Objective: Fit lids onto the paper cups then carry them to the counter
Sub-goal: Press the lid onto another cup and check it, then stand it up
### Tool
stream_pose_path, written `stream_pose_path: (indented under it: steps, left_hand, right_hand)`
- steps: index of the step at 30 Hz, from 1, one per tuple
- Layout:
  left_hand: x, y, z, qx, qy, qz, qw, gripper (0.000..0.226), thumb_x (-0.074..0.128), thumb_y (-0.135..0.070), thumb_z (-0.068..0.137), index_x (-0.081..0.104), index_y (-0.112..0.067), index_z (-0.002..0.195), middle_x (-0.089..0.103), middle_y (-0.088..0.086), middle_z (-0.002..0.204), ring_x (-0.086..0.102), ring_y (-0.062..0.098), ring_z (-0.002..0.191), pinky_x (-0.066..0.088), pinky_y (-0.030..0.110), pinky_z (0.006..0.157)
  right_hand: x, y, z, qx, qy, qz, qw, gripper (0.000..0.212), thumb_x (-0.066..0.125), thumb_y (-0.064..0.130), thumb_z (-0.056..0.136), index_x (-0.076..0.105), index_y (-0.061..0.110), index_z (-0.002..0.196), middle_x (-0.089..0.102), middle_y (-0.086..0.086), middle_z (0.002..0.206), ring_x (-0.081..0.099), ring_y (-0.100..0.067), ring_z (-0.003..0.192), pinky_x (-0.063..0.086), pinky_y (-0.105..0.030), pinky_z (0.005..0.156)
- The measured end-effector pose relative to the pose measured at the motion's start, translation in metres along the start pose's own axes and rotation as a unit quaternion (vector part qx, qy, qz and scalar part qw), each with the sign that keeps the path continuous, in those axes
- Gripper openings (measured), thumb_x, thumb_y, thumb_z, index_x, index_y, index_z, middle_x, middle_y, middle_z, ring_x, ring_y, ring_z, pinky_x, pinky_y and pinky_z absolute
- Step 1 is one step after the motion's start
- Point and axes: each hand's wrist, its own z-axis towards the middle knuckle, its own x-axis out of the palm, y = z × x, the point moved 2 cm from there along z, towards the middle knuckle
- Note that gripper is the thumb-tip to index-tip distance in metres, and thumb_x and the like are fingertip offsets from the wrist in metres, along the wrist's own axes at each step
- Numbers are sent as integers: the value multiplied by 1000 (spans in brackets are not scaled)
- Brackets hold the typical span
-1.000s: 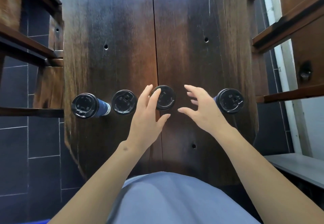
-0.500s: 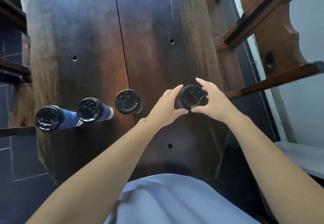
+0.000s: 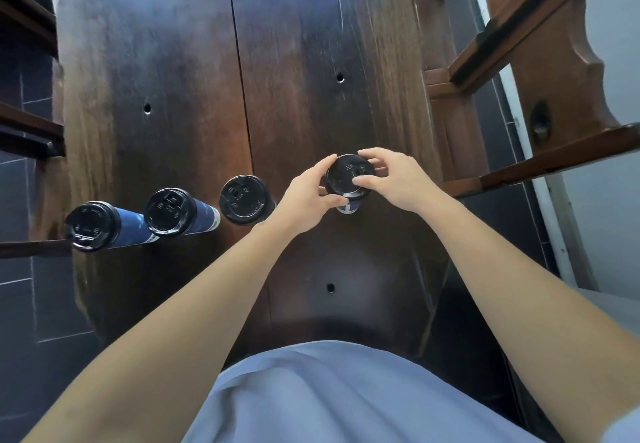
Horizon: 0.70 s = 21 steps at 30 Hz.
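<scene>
Now that both hands have closed on the rightmost blue paper cup with black plastic lid (image 3: 348,176), your left hand (image 3: 308,196) grips at nine o'clock, your right hand (image 3: 394,179) at three o'clock, on the dark wooden tabletop (image 3: 173,79); lifting can follow.

Your hands on the lid
Your left hand (image 3: 304,196) and right hand (image 3: 398,179) grip the black lid (image 3: 346,176) near the table's (image 3: 194,61) right edge.
</scene>
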Motion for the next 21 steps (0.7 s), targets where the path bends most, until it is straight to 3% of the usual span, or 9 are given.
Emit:
stream_pose_path:
  steps: [3,7,10,13,18,21]
  left_hand:
    - [-9,6,-5,-2,-18,-3,1000,81,77,-9,93,35,-23,160,52,0,155,62,21,126,42,24,104]
    - [-16,17,-11,10,-60,7,998,81,81,-10,89,39,-22,157,54,2,150,64,18,120,47,27,108]
    - [-16,25,-14,8,-87,1,996,79,82,-9,87,43,-21,155,55,4,148,62,23,127,48,41,114]
    - [-16,31,-18,5,-98,-3,995,77,83,-10,87,45,-23,153,57,4,145,61,24,129,49,47,114]
    - [-16,37,-21,7,-105,4,994,73,82,-13,89,45,-23,151,58,1,144,59,20,131,48,45,115]
    - [-16,39,-21,1,-102,7,995,75,80,-15,91,41,-22,154,55,2,148,57,20,134,47,43,117]
  right_hand:
    - [8,7,7,-7,2,5,1000,51,74,26,94,57,22,142,66,0,135,63,-14,117,46,-26,94]
    - [20,19,11,-15,5,30,999,52,74,22,94,57,22,143,67,-2,135,64,-17,118,47,-34,106]
    - [28,25,14,-18,6,32,999,51,73,21,94,56,22,143,66,-3,136,64,-20,122,46,-34,106]
    - [35,28,16,-21,11,27,999,49,72,23,95,57,22,142,66,-2,135,63,-19,122,48,-36,106]
    - [43,33,27,-25,-9,23,999,31,63,31,101,64,20,129,68,6,116,62,-11,104,48,-22,86]
    - [51,38,43,-2,-46,17,999,28,49,36,106,67,16,115,70,1,106,64,-14,96,47,-20,72]
